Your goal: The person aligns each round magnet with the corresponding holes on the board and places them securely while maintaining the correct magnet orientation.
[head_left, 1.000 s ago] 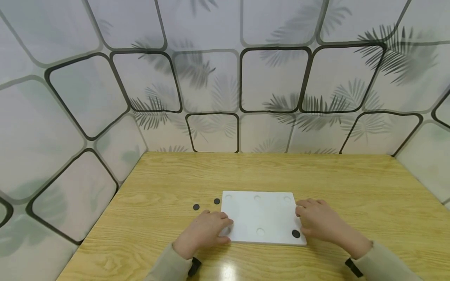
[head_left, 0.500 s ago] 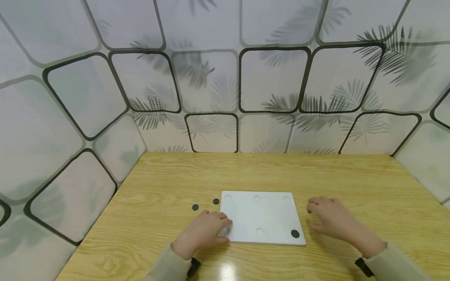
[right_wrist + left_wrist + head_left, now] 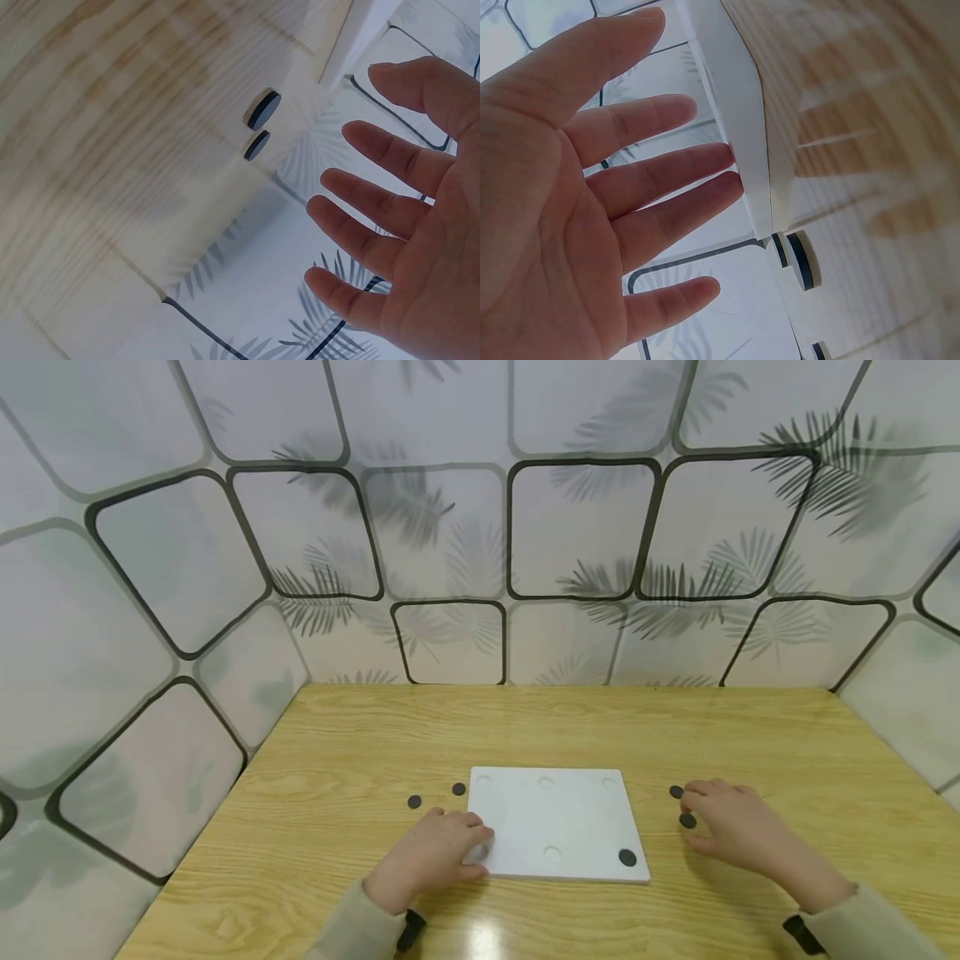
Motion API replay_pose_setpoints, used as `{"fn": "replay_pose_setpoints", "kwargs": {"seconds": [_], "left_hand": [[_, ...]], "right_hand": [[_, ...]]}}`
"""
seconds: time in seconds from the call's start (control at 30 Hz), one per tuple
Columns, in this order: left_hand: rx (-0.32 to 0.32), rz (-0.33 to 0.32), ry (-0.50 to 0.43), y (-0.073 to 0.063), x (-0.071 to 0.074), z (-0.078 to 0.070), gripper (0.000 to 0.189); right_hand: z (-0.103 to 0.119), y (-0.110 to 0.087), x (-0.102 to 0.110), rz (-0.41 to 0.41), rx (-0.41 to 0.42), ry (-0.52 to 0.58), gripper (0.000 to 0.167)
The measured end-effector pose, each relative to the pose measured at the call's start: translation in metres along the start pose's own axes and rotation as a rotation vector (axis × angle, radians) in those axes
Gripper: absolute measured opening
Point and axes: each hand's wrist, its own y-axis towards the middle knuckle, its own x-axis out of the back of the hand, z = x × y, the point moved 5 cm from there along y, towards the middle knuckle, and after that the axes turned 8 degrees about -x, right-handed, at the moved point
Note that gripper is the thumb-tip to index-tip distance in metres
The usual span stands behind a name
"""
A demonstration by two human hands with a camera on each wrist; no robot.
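A white rectangular board with shallow round recesses lies flat on the table. One black disc sits at its near right corner. My left hand rests at the board's left edge; in the left wrist view its fingers extend, two fingertips at the edge. To the right of the board, my right hand hovers beside two black discs, a far one and a nearer one. The right wrist view shows its fingers spread and apart from both discs, holding nothing.
Two more black discs lie left of the board, one close to its edge and another farther out. The wooden table ends at a patterned curtain-like backdrop at the back and sides.
My right hand has left the board's right edge and moved right, and two black discs now show beside its fingers. The left hand has stayed at the board's left edge.
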Motion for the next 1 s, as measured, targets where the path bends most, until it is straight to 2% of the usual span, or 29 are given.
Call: {"fn": "replay_pose_setpoints", "kwargs": {"seconds": [0.2,0.6,1.0], "left_hand": [[0.003,0.004,0.001,0.0,0.0,0.001,0.039],[0.01,0.045,-0.019,0.001,-0.001,0.001,0.041],[0.007,0.047,-0.019,0.001,0.001,0.001,0.041]], "right_hand": [[-0.005,0.003,-0.002,0.005,-0.006,0.005,0.023],[-0.012,0.014,-0.017,0.072,-0.026,-0.007,0.021],[-0.013,0.017,-0.024,0.111,-0.032,-0.021,0.019]]}}
